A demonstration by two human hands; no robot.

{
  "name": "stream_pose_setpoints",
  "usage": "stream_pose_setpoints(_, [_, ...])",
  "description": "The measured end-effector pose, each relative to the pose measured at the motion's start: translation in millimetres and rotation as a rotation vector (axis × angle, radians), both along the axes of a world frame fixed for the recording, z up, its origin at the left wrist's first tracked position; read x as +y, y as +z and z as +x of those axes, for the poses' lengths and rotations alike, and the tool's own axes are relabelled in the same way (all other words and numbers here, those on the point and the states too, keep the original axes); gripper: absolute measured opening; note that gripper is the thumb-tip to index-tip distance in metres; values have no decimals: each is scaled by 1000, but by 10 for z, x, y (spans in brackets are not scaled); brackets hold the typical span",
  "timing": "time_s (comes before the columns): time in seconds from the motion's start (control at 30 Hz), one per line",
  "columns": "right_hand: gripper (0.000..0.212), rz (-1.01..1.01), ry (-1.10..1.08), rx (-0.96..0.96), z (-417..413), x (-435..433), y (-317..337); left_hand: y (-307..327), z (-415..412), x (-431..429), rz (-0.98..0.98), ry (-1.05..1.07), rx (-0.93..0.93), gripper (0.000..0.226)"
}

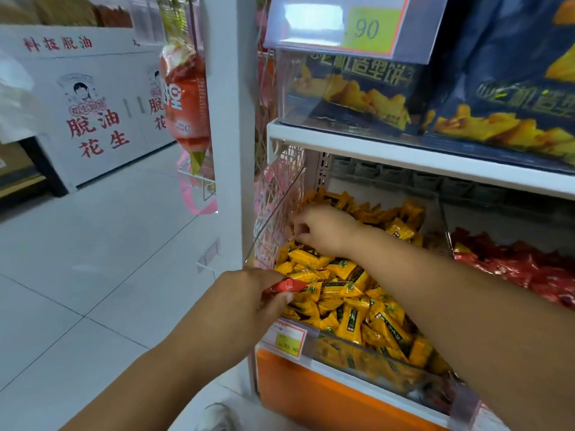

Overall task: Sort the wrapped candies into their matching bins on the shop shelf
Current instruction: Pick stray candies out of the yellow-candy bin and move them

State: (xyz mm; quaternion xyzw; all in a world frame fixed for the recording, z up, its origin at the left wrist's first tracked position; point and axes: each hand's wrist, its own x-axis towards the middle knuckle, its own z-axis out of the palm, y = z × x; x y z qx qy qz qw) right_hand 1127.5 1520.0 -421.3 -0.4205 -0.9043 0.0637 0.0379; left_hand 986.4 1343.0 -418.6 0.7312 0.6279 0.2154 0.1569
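Note:
A clear-fronted bin (351, 362) on the lower shelf is heaped with yellow wrapped candies (348, 293). To its right a second bin holds red wrapped candies (522, 262). My left hand (245, 303) hovers at the front left corner of the yellow bin and pinches a red wrapped candy (284, 287). My right hand (323, 228) reaches across to the back left of the yellow heap, fingers curled down among the wrappers; whether it grips one is hidden.
A white shelf board (404, 150) above carries dark blue snack bags (504, 98) under a price tag (348, 23). A white upright post (230, 135) stands left of the bins, with hanging orange packets (186, 101). Tiled floor lies to the left.

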Motion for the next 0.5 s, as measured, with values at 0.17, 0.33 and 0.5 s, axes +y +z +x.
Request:
stream_pose_setpoints(0.17, [8,-39,-77,224,446,-338,375,54,11,15,30,24,-10,16])
stream_pose_setpoints(0.33, [10,-49,-196,486,1063,-883,670,136,248,46,84,-63,-47,14])
stream_pose_setpoints(0.5, [13,-33,-334,806,1781,-1344,648,275,780,86,151,-123,-219,20])
